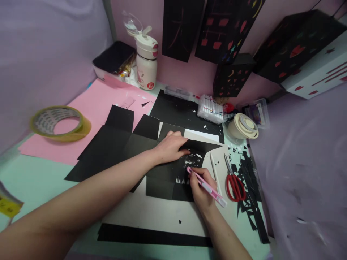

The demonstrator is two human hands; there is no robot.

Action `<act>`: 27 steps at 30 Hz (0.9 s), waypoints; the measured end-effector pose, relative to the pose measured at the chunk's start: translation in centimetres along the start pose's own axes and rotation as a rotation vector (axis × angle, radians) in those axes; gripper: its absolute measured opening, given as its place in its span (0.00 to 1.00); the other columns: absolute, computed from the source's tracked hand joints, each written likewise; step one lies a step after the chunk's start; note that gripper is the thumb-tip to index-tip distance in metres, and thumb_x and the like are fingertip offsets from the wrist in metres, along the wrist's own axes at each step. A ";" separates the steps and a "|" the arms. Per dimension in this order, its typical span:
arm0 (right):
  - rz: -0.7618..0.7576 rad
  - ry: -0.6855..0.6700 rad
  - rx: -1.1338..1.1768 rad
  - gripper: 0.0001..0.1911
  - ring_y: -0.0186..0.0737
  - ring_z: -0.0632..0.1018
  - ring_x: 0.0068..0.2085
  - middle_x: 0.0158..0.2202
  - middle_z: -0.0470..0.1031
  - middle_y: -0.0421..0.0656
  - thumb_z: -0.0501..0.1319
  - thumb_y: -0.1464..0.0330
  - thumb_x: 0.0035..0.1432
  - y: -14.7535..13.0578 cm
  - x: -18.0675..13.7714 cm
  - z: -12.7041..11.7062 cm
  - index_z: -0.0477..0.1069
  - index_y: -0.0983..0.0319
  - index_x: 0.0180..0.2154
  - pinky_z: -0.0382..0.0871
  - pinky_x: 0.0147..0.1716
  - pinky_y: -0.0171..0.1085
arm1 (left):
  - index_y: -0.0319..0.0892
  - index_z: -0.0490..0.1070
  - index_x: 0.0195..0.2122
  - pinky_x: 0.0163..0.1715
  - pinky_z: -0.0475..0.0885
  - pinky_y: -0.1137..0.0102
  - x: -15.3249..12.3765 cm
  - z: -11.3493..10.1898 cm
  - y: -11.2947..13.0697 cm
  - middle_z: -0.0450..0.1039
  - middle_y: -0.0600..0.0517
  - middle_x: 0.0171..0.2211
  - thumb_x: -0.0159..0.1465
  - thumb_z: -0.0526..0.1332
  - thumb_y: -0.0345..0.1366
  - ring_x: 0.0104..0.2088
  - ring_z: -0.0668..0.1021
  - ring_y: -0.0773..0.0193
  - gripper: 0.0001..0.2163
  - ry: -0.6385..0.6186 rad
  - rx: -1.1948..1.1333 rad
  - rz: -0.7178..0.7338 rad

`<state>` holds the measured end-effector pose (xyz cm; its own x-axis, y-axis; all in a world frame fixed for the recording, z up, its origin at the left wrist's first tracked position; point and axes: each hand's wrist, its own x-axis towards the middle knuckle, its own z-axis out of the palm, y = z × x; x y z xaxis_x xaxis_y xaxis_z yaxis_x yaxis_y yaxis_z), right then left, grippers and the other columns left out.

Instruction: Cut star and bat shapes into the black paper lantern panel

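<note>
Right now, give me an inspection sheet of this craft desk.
Surface: mint table, pink paper and white sheet laid on it.
Job's things: black card with small cut-outs; pink tool.
Clutter: red scissors, black scraps, yellow tape roll, marker box, bottle.
Grips: left hand pressing flat on the black card; right hand shut on the pink tool.
Cables: nothing seen.
Surroundings: pink wall, black paper boxes with coloured cut-outs against it.

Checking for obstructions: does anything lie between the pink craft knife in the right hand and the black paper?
Nothing visible. The pink craft knife tip meets the black paper at the cut-out shapes; the left hand presses the sheet just above it.
</note>
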<state>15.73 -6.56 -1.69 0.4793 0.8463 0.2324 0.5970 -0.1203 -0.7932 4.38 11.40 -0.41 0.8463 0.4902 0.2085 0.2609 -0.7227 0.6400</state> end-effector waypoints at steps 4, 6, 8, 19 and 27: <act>-0.011 -0.009 0.001 0.06 0.36 0.77 0.25 0.26 0.77 0.40 0.60 0.66 0.59 -0.1 0.1 0.0 0.74 0.60 0.34 0.70 0.25 0.34 | 0.44 0.76 0.37 0.41 0.58 0.65 0.0 0.2 -0.1 0.74 0.52 0.31 0.65 0.61 0.37 0.40 0.71 0.57 0.06 0.011 0.003 0.000; -0.024 -0.010 0.000 0.06 0.35 0.76 0.24 0.26 0.77 0.40 0.60 0.66 0.59 -0.2 0.1 0.1 0.74 0.60 0.34 0.69 0.25 0.33 | 0.43 0.76 0.37 0.41 0.58 0.65 0.0 0.3 -0.1 0.73 0.52 0.30 0.65 0.61 0.37 0.40 0.71 0.57 0.06 0.016 0.008 0.001; -0.026 -0.023 -0.007 0.06 0.35 0.76 0.24 0.26 0.77 0.40 0.60 0.67 0.59 -0.2 0.2 0.1 0.74 0.60 0.34 0.68 0.25 0.33 | 0.43 0.76 0.37 0.40 0.58 0.65 -0.1 0.3 -0.1 0.72 0.52 0.29 0.65 0.61 0.37 0.40 0.72 0.58 0.05 0.028 0.011 0.003; -0.053 -0.064 -0.047 0.06 0.35 0.75 0.24 0.26 0.76 0.40 0.59 0.66 0.59 -0.2 0.1 0.0 0.74 0.60 0.35 0.67 0.25 0.33 | 0.43 0.76 0.36 0.40 0.59 0.65 0.0 0.3 -0.1 0.70 0.52 0.28 0.64 0.62 0.38 0.39 0.72 0.58 0.06 0.058 0.009 -0.011; -0.033 -0.005 0.030 0.06 0.37 0.77 0.26 0.28 0.78 0.41 0.60 0.67 0.59 0.3 -0.2 -0.1 0.75 0.60 0.36 0.70 0.27 0.34 | 0.43 0.75 0.34 0.40 0.58 0.65 0.0 0.1 -0.1 0.72 0.52 0.29 0.65 0.62 0.37 0.39 0.72 0.58 0.05 0.053 0.001 -0.011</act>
<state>15.85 -6.86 -1.87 0.4566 0.8522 0.2555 0.5929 -0.0773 -0.8016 4.43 11.39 -0.57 0.8176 0.5232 0.2405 0.2703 -0.7176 0.6419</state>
